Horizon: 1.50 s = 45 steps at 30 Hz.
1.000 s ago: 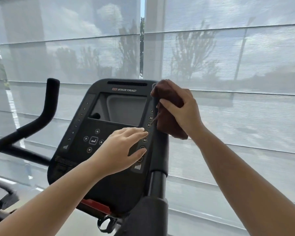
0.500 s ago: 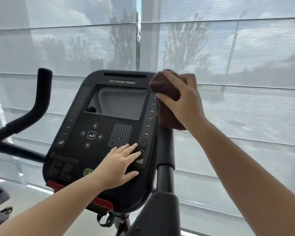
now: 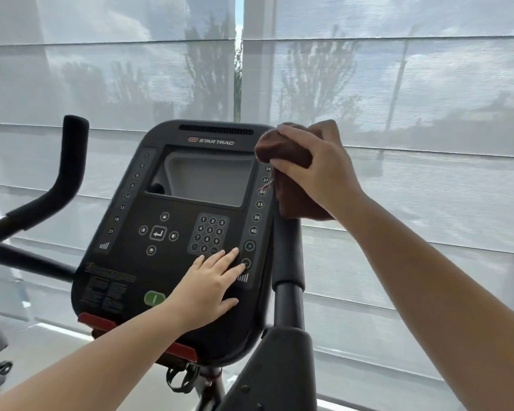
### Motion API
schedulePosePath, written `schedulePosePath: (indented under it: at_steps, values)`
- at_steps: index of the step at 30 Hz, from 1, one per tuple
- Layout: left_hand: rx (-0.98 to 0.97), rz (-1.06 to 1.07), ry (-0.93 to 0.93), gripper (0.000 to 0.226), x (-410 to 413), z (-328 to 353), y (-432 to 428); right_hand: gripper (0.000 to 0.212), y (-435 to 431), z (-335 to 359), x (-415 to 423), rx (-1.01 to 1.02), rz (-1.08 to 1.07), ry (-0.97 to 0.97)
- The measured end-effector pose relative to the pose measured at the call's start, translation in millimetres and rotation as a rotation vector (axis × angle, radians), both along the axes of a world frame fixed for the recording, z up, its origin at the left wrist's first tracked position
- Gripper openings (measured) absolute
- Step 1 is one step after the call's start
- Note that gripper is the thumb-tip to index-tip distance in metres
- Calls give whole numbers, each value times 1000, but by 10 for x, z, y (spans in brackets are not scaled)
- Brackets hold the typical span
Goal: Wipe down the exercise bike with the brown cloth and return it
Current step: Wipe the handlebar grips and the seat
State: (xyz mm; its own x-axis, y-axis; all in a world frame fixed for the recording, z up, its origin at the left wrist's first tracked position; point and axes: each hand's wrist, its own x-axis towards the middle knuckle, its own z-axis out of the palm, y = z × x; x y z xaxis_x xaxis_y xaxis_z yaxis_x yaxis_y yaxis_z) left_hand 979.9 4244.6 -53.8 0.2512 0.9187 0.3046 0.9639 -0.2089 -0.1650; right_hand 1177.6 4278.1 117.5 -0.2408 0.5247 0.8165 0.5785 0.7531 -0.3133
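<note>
Bunched brown fabric cloth (image 3: 281, 151) is gripped in the right hand (image 3: 318, 170), fingers curled round it. It is pressed on top of the black upright right handlebar (image 3: 288, 253), at the top right edge of the black exercise bike console (image 3: 125, 262). The cloth's tail hangs below the palm against the bar. Left hand (image 3: 211, 292) lies flat on the console, fingers straight, slightly spread, holding nothing. Fingertips sit just below the grey number keypad (image 3: 209, 232); green oval button (image 3: 154, 298) just beside the wrist. Curved black left handlebar (image 3: 69, 161) is well apart to the left. Pale sheer window blinds (image 3: 428, 84) behind.
</note>
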Motion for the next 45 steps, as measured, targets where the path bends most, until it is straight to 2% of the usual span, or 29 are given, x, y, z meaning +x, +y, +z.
schedulePosePath:
  at_steps: [4, 7, 9, 11, 15, 19, 22, 25, 27, 30, 33, 41, 45]
  values:
    - [20, 19, -33, 61, 23, 292, -135, 42, -91, -311, -7, -71, -19, -90]
    - [96, -3, -101, 59, 21, 649, -417, 26, -261, -587, 241, -292, 178, -150]
    - [149, -84, -156, 57, 21, 780, -729, 25, -379, -639, 387, -379, 292, -252]
    - [188, -171, -184, 54, -3, 795, -1091, 29, -422, -593, 456, -331, 304, -311]
    - [145, -194, -264, 52, -125, 663, -1626, 38, -282, -393, 265, -135, 131, -127]
    - [110, -188, -355, 46, -169, 477, -1942, 32, -276, -490, 66, -168, 30, -126]
    - [79, -200, -381, 43, -210, 331, -2123, 24, -449, -625, 177, -253, 134, -223]
    - [67, -195, -415, 43, -240, 266, -2229, 25, -631, -675, 289, -288, 217, -311]
    - [65, -201, -419, 43, -235, 219, -2273, 27, -626, -607, 292, -243, 198, -275]
    - [43, -205, -442, 42, -194, 153, -2322, 31, -487, -449, 165, -138, 53, -161]
    - [42, -198, -410, 36, -133, 120, -2383, 26, -467, -510, 57, -238, -6, -187]
    - [47, -193, -346, 35, -111, 99, -2484, 22, -970, -672, 382, -404, 254, -314]
    - [22, -177, -319, 36, -84, 132, -2497, 25, -822, -586, 261, -259, 130, -174]
